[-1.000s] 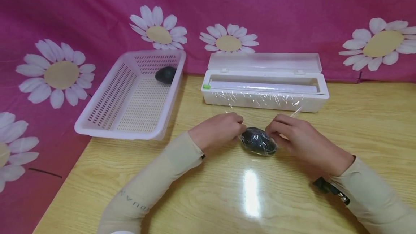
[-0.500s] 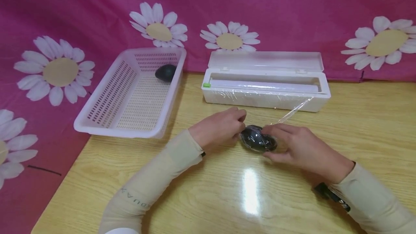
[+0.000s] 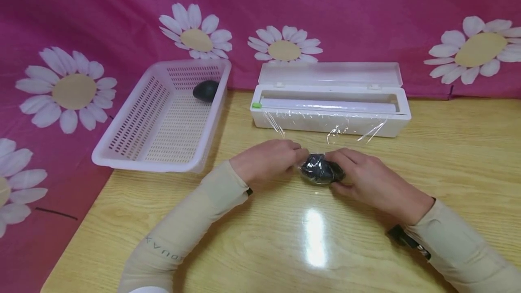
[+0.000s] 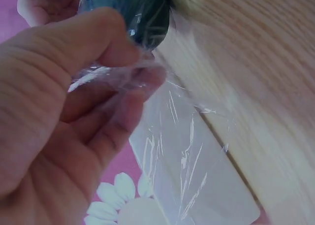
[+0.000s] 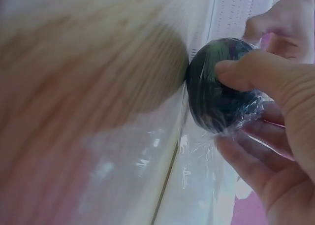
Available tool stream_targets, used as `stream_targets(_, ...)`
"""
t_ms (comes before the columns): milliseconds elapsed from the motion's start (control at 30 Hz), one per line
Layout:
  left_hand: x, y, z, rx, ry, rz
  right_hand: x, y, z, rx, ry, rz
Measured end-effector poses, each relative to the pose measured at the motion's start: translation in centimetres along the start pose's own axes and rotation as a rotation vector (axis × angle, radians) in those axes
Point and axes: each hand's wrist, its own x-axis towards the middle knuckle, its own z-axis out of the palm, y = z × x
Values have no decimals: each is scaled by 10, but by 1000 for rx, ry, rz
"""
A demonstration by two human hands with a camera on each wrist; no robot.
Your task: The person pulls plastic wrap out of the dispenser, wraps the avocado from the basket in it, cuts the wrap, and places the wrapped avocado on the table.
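A dark green avocado (image 3: pixel 319 169) wrapped in clear cling film (image 4: pixel 184 151) is between the two hands, over the table in the head view. My right hand (image 3: pixel 368 180) grips it, thumb on one side and fingers on the other, as the right wrist view shows. Just left of the avocado, my left hand (image 3: pixel 270 161) pinches a bunched part of the film between thumb and fingertips. From there the film stretches toward the white dispenser box (image 3: pixel 329 121), which stands behind the hands with its lid raised and a film roll (image 3: pixel 327 105) inside.
To the left stands a pale plastic basket (image 3: pixel 191 164) with slotted walls, holding another dark avocado (image 3: pixel 205 91) in its far right corner. A pink cloth (image 3: pixel 350 8) with daisies hangs behind the wooden table (image 3: pixel 252 238). A green slider (image 3: pixel 256 105) sits on the box's left end.
My right hand has shifted from the film at the avocado's right end to a hold around the avocado. The avocado has turned and moved slightly back, while the left hand stays beside it.
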Motion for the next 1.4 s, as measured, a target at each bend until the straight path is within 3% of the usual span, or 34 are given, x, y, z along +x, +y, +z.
stream_targets(267, 5, -2, -6, -119, 30, 8, -1, 4, 1, 13, 4, -10)
stream_targets(500, 8, -6, -8, -78, 97, 113, -2, 4, -5, 50, -85, 75)
stream_targets(800, 17, -9, -7, 45, 183, 35, 4, 6, -8, 14, -84, 65)
stream_targets(900, 17, -8, -4, 36, 154, 51, -1, 3, -6, 30, -108, 68)
stream_targets(1000, 16, -6, -2, 14, 123, 23, -6, 0, -4, 36, -136, 72)
stream_targets(1167, 19, -3, -10, 14, 129, -34, -3, 1, -5, 24, -130, 55)
stream_targets(1400, 18, -1, -12, -123, 120, 7, 2, 2, -4, 14, -100, -8)
